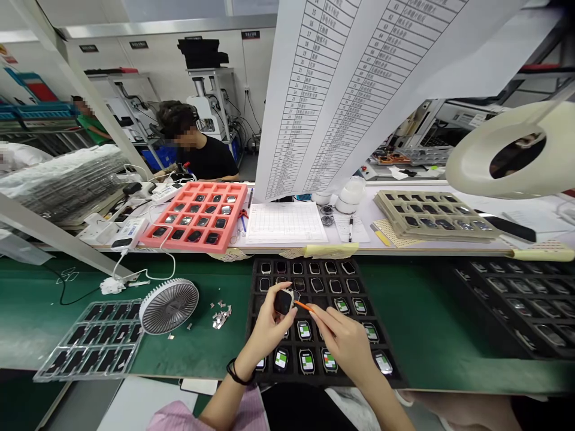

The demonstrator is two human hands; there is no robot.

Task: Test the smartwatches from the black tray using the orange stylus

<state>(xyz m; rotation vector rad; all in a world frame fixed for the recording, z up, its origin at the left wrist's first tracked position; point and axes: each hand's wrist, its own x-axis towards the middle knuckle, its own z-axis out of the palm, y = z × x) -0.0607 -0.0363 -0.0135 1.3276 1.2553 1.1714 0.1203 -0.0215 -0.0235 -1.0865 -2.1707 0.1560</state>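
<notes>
Over the middle of the black foam tray (294, 374), my left hand (268, 320) grips a smartwatch body (283, 301) with a dark screen, thumb and fingers at its edges. Pinched in my right hand (342, 335) is a thin orange stick-like tool (303, 306); its tip meets the side of the watch, and what the tip does there is too small to tell. Beneath both hands, the tray's pockets hold rows of watch bodies. Several in the nearer rows, such as one lit watch (306, 361), show green and white screens; the far rows are dark. My hands hide some pockets.
Left on the green bench are a round white fan (169, 306), a clear tray of black pieces (87, 341) and small scraps (221, 316). A pink tray (193, 218) and beige trays (431, 215) sit on the shelf. Printed sheets (323, 102) hang ahead; another black tray (525, 299) stands right.
</notes>
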